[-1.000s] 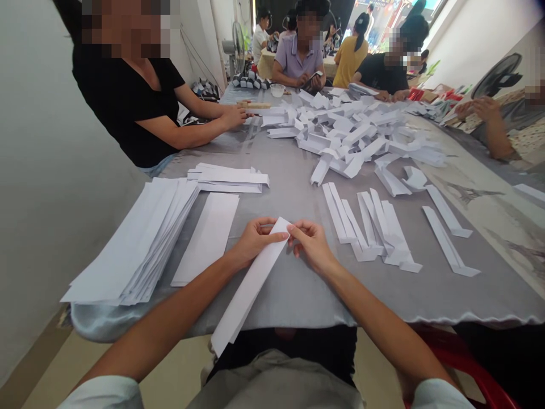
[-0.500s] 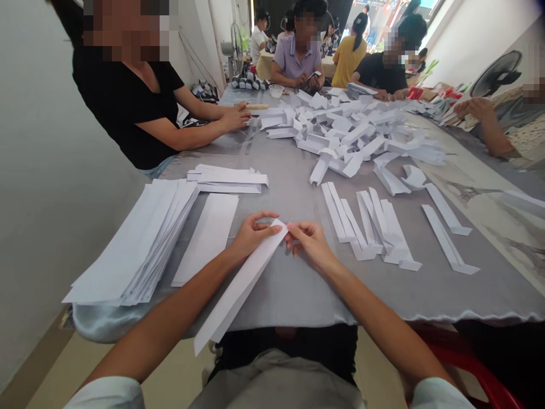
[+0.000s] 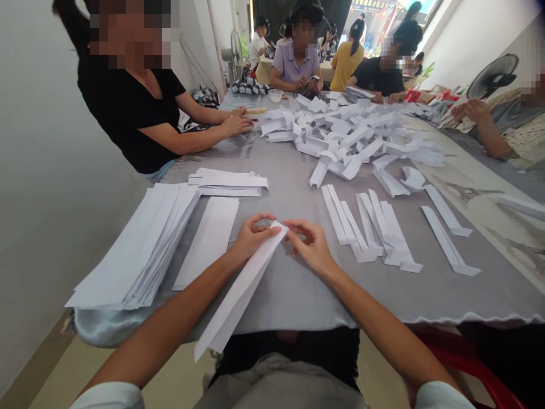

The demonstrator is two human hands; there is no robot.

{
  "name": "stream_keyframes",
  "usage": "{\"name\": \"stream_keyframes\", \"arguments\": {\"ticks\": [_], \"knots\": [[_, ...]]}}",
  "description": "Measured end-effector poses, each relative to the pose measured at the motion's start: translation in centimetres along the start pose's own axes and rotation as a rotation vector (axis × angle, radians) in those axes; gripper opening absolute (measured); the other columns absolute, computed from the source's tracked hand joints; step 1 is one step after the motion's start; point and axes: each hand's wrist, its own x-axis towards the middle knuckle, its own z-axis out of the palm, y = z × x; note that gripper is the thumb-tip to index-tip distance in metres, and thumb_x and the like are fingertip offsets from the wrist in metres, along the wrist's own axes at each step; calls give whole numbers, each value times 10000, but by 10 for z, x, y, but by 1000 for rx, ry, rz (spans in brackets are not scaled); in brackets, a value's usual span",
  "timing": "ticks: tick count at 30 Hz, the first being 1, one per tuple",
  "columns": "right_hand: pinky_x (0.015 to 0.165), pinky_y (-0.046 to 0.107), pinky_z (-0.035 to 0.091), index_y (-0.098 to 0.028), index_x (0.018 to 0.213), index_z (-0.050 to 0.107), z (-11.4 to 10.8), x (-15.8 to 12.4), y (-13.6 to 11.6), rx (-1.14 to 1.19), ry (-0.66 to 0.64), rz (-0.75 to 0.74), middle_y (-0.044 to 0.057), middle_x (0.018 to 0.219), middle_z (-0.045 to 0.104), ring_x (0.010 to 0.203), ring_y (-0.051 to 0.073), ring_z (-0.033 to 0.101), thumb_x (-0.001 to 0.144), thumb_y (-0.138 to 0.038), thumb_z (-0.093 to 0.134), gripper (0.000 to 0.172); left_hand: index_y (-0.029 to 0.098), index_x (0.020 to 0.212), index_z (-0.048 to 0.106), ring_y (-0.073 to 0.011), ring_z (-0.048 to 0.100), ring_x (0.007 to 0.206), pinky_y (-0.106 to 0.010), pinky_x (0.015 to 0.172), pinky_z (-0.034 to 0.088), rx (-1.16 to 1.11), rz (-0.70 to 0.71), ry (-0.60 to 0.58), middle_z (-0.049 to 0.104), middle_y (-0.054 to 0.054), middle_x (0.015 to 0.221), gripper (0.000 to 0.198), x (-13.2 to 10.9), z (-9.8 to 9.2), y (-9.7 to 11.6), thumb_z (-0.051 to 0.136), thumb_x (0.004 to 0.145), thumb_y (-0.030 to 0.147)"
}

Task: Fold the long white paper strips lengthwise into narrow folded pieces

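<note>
A long white folded paper strip (image 3: 238,292) runs from the middle of the table down past the table edge toward my lap. My left hand (image 3: 251,241) is shut on its upper end, with the thumb and fingers pinching the paper. My right hand (image 3: 309,247) sits just to the right, fingers curled, its fingertips beside the strip's top corner with no clear grip. Left of my hands lies a flat white paper strip (image 3: 206,244), and beyond it stands a tall stack of white strips (image 3: 138,247). Folded white pieces (image 3: 366,227) lie to the right.
A grey cloth (image 3: 298,298) covers the long table. A large heap of folded white paper (image 3: 340,133) fills its middle, with a small folded stack (image 3: 227,183) nearer me. Co-workers sit along both sides, one with hands (image 3: 236,125) near the heap. Electric fans stand beyond.
The strip's lower end has swung left, and the strip now lies more diagonally. My right fingers have eased away from its upper end. The head view has shifted slightly.
</note>
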Motion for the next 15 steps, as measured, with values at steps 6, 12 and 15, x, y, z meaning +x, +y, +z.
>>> {"name": "stream_keyframes", "arguments": {"ticks": [6,12,15], "knots": [[593,291,582,-298,1094,857,-5,0,-3,-322,20,-281,98,1158,761,980,233,722,997,-326,684,200,220,1050,687,-89,527,473,-209,457,357,-48,-119,-42,739,33,705,541,0,-2,4,981,694,501],[485,266,514,-242,1001,873,-8,1,1,-254,30,-74,81,881,788,763,217,706,970,-391,718,217,167,989,749,-125,617,540,-250,514,493,-123,-241,-120,784,-74,855,515,3,-3,3,802,840,658],[368,239,469,-179,947,856,-9,4,4,-52,39,147,64,741,752,623,197,673,869,-481,813,314,166,1044,720,-150,589,470,-282,453,483,-130,-226,-121,746,-83,779,719,3,-1,1,572,889,852]]}}
